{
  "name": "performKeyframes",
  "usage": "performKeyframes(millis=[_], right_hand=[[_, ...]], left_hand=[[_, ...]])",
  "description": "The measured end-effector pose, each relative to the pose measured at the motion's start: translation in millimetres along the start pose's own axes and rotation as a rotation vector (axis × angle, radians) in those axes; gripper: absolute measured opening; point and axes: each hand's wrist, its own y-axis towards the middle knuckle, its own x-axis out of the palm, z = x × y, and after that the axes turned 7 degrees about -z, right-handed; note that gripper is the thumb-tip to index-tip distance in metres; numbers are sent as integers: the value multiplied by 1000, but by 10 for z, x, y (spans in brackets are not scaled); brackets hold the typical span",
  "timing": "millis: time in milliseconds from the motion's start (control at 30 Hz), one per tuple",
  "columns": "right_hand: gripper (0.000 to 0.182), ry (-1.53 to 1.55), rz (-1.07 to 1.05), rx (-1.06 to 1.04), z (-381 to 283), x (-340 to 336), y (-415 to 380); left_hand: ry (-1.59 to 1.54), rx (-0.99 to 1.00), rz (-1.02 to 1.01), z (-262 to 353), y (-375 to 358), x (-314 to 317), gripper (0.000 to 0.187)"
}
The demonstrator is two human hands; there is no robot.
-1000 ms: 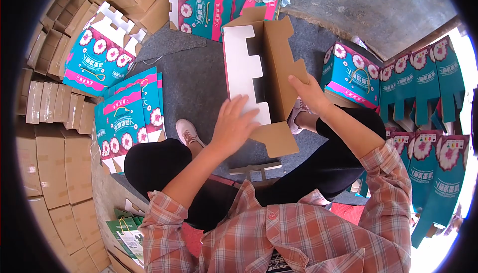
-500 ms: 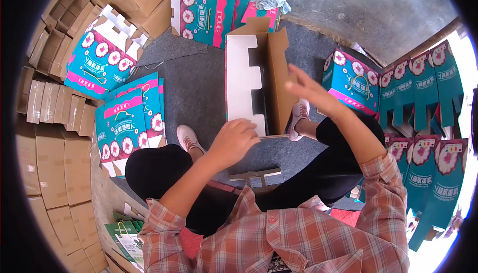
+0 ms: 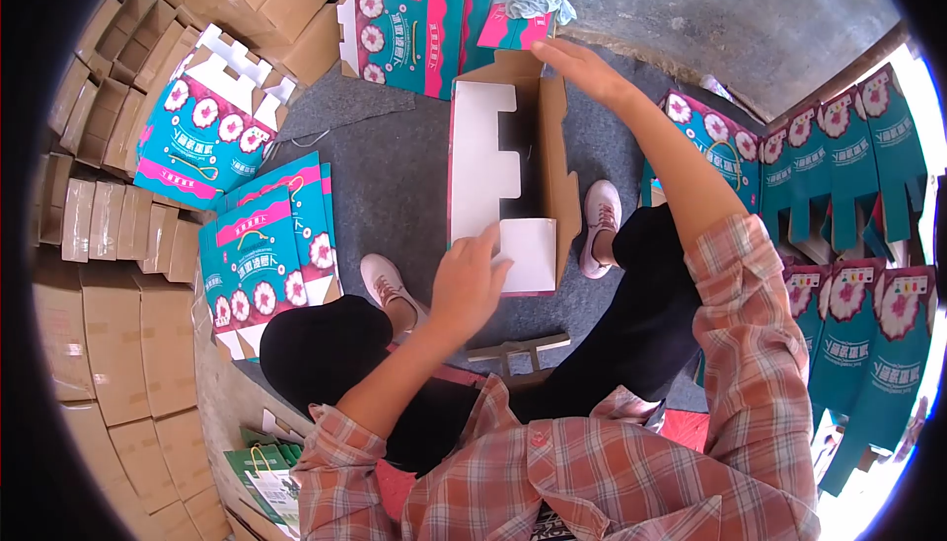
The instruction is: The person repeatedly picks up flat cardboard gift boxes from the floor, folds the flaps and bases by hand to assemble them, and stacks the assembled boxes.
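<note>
A long cardboard box (image 3: 477, 161) lies between my feet with its top open. One white side panel with a notched edge is turned up, and the brown inside shows. At the near end a white flap (image 3: 529, 255) is folded flat across the opening. My left hand (image 3: 468, 280) is at the left edge of that flap, thumb apart from the fingers. Over the far end, my right hand (image 3: 582, 72) reaches out with straight fingers, the tips close above the brown far flap (image 3: 508, 67).
A small wooden frame (image 3: 519, 349) lies on the floor before me. Flat teal-and-pink cartons (image 3: 258, 255) lean at left, with more (image 3: 400, 18) at the back. Brown cartons (image 3: 113, 329) line the left side. Standing teal boxes (image 3: 846, 344) fill the right. A crumpled cloth (image 3: 538, 0) lies at the back.
The near white flap has come down over the box's near end. My right hand has moved from the right wall to the far end. My left hand has shifted slightly.
</note>
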Motion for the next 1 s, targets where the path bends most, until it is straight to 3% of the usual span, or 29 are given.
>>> performKeyframes(millis=[33,100,133,200,233,300,433,633,700,800,933,1000], right_hand=[[67,1,-2,-1,39,4,79],[61,-301,-307,20,18,44,192],[61,-298,-311,18,-37,73,209],[44,-592,-348,115,-133,93,231],[44,-591,-349,116,-153,107,242],[31,-761,-410,65,-220,131,254],[30,-806,-462,76,-260,115,255],[38,-610,-490,55,-142,8,128],[45,-591,-623,291,-108,28,78],[45,-630,-724,358,63,135,80],[54,-450,-733,228,202,177,140],[66,-114,-607,278,157,179,141]], left_hand=[[110,44,31,18,19,31,36],[251,134,80,23,94,63,41],[392,229,127,29,120,73,45],[354,264,69,110,135,73,48],[314,303,14,168,150,71,52],[255,282,-10,295,195,95,54],[229,179,-64,394,283,264,52],[151,93,-115,270,90,96,45],[139,114,-145,84,-6,-78,44],[222,125,-188,-248,-130,-282,41],[92,-54,-30,-388,-160,-458,36],[-86,-253,124,-433,-140,-426,39]])
